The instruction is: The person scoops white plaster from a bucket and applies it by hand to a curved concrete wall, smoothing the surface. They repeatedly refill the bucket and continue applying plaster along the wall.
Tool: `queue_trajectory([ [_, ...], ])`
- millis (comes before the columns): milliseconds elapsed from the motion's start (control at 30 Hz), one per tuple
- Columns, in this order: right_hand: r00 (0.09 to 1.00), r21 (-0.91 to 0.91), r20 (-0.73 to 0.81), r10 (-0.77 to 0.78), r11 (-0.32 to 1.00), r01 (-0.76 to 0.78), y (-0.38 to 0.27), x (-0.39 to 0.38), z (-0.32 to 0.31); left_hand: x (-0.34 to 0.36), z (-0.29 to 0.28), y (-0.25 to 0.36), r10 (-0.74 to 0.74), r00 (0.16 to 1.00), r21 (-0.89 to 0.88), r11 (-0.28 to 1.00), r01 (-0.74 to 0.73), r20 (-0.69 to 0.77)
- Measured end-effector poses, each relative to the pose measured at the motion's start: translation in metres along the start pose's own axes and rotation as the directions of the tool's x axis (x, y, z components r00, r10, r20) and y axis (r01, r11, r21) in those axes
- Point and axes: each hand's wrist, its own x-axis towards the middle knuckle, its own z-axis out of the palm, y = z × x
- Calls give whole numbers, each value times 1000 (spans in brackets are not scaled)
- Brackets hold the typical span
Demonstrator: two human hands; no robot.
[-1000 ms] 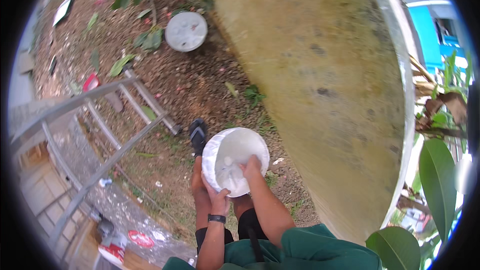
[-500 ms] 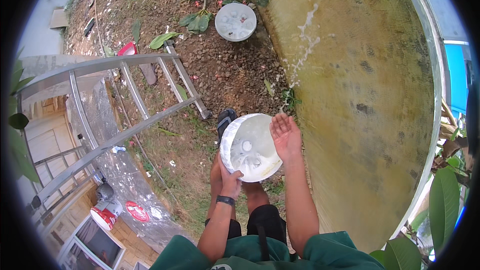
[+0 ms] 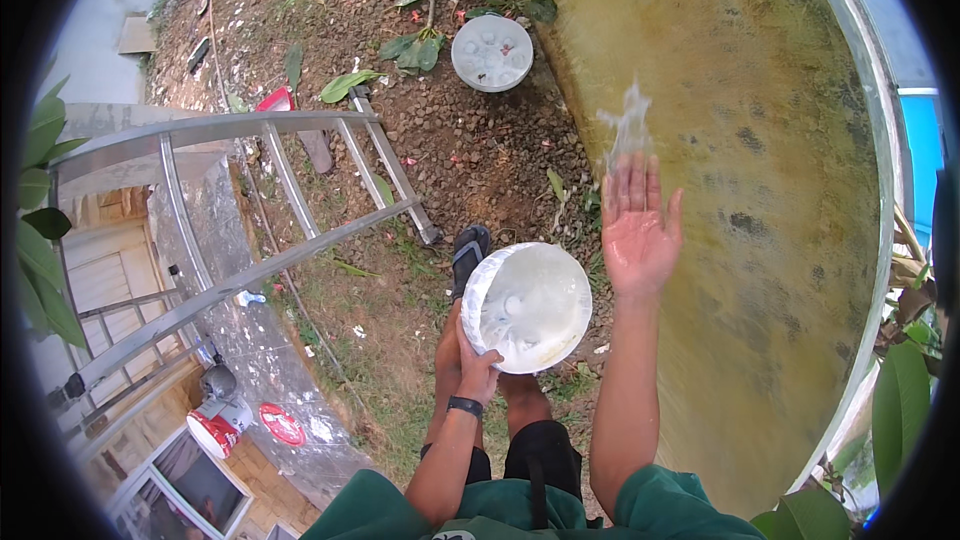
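My left hand (image 3: 475, 365) grips the lower left rim of a round white container (image 3: 530, 305) with pale liquid inside, held above the ground by my legs. My right hand (image 3: 638, 230) is open, palm up and fingers extended, out to the right of the container. A splash of water (image 3: 630, 120) is in the air just beyond my fingertips, against the yellowish, mottled wall (image 3: 760, 240). Another white round container (image 3: 492, 58) sits on the soil farther ahead, beside some broad leaves (image 3: 425, 45).
An aluminium ladder (image 3: 215, 123) spans the left side, over soil and a concrete ledge. A red-and-white bucket (image 3: 215, 432), a grey pot (image 3: 218, 378) and a red object (image 3: 275, 100) are at the left. Leafy plants (image 3: 900, 410) line the right edge.
My right hand has come out of the white container and swung up and right, opening toward the wall, with water flung from it. My left hand still holds the container.
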Motion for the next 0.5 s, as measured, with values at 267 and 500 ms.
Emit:
queue_trajectory([
  [267,802,-336,-598,-18,913,-230,47,-30,-148,-14,-7,-11,-27,997,44,999,24,72],
  [500,669,-99,-742,31,983,-156,52,-31,-186,-19,-10,-30,-73,996,100,993,68,52],
])
